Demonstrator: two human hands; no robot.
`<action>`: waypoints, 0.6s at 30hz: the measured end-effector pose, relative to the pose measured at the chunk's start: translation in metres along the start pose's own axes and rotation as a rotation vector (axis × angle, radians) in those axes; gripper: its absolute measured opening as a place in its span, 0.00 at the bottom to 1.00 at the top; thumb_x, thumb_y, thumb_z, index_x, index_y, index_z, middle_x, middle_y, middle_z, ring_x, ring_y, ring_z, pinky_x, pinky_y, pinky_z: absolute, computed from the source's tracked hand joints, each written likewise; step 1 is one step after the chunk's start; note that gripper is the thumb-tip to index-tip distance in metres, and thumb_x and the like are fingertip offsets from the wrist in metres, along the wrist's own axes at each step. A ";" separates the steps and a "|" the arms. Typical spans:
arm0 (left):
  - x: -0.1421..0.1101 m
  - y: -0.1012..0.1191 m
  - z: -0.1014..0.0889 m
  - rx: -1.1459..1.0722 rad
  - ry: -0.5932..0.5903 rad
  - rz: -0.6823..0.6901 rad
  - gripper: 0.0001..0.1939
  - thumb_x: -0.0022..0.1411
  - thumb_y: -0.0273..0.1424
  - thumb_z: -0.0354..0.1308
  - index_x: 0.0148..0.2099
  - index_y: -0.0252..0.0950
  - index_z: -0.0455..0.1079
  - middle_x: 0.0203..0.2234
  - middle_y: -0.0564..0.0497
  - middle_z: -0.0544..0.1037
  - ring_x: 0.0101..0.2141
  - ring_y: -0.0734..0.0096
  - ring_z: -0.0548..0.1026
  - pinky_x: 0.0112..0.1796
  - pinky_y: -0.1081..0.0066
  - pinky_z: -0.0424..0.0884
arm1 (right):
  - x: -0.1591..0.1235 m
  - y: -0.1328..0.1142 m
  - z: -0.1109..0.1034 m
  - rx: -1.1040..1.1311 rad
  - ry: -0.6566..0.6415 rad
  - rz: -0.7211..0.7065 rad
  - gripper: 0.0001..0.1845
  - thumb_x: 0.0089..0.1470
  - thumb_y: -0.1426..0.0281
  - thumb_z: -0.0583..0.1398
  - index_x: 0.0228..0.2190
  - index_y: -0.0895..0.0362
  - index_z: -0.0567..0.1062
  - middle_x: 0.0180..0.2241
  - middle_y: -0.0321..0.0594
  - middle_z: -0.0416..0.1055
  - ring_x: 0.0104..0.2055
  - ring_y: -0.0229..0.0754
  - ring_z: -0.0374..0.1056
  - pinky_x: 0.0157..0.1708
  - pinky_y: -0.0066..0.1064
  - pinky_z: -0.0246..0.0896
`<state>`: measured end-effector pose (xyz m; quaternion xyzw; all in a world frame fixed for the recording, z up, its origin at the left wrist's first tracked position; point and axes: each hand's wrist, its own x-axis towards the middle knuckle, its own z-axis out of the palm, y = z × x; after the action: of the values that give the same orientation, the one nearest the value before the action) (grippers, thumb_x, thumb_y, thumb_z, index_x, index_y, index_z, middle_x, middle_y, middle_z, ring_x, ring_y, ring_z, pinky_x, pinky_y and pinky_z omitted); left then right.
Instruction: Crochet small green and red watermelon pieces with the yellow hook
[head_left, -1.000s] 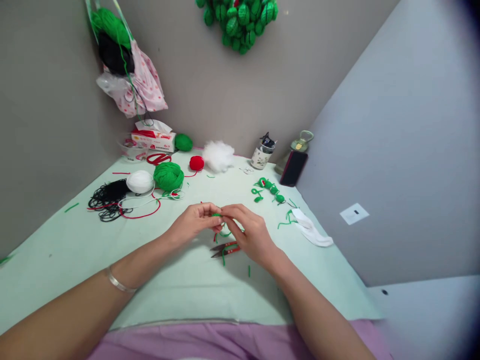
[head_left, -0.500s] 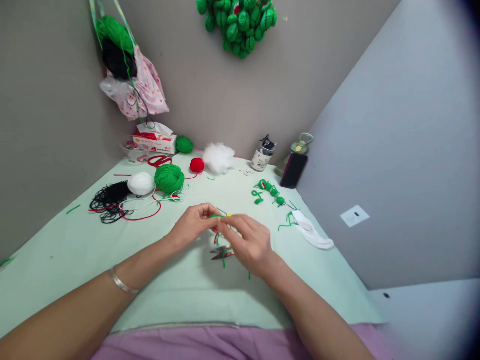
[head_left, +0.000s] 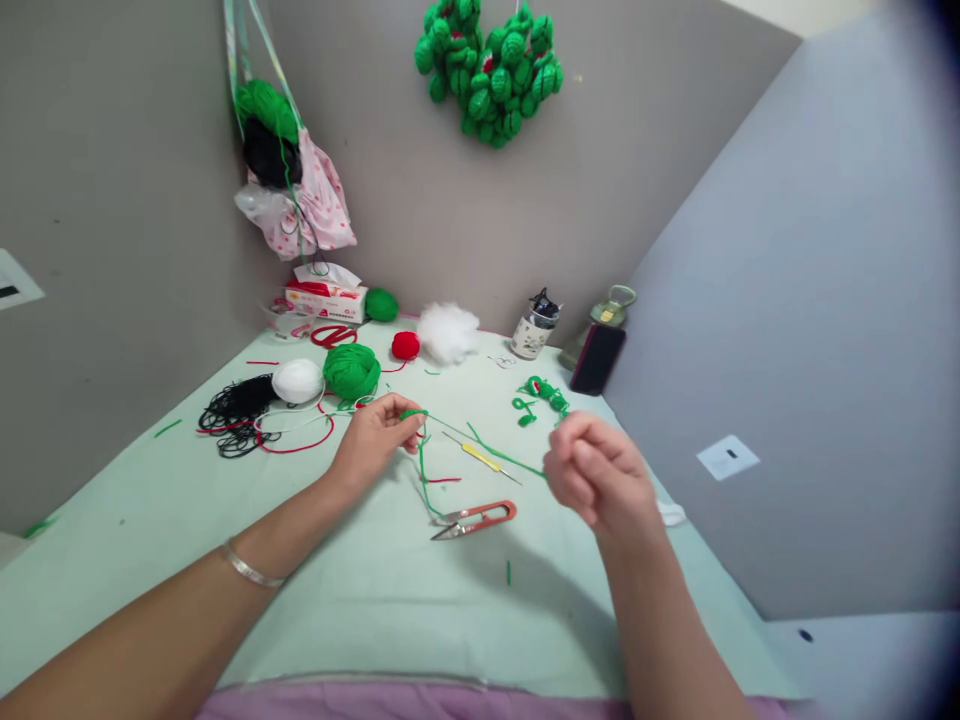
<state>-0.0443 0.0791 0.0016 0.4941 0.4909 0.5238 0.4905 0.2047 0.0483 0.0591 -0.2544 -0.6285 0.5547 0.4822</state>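
Observation:
My left hand (head_left: 379, 435) pinches a small green crocheted piece (head_left: 412, 412), partly hidden by the fingers. From it a strand of green yarn (head_left: 495, 450) stretches to my right hand (head_left: 600, 475), closed around its far end. Whether a needle is also in the right fingers I cannot tell. Another green tail hangs from the piece down to the orange-handled thread snips (head_left: 480, 517). Between the hands a crochet hook with a yellow grip (head_left: 480, 457) lies on the table, near a short red yarn bit (head_left: 442, 480).
Behind my left hand sit a green yarn ball (head_left: 352, 371), a white one (head_left: 298, 381) and tangled black cord (head_left: 236, 410). Farther back are red-handled scissors (head_left: 334, 336) and white stuffing (head_left: 448, 333). Small green crocheted pieces (head_left: 551, 395) and a phone (head_left: 598, 360) stand right.
My right hand has moved away to the right, drawing the green yarn out into a long strand. The left hand keeps its pinch. The hook and snips now show fully.

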 end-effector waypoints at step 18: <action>0.001 0.005 -0.001 -0.153 0.046 -0.001 0.16 0.48 0.38 0.69 0.35 0.33 0.72 0.24 0.53 0.77 0.27 0.69 0.77 0.37 0.67 0.73 | -0.001 -0.037 -0.082 0.088 0.514 -0.369 0.05 0.59 0.71 0.59 0.30 0.53 0.71 0.20 0.25 0.36 0.17 0.31 0.25 0.11 0.27 0.34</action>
<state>-0.0456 0.0800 0.0062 0.4428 0.4608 0.5706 0.5158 0.2862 0.0751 0.0868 -0.2468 -0.4970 0.4019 0.7284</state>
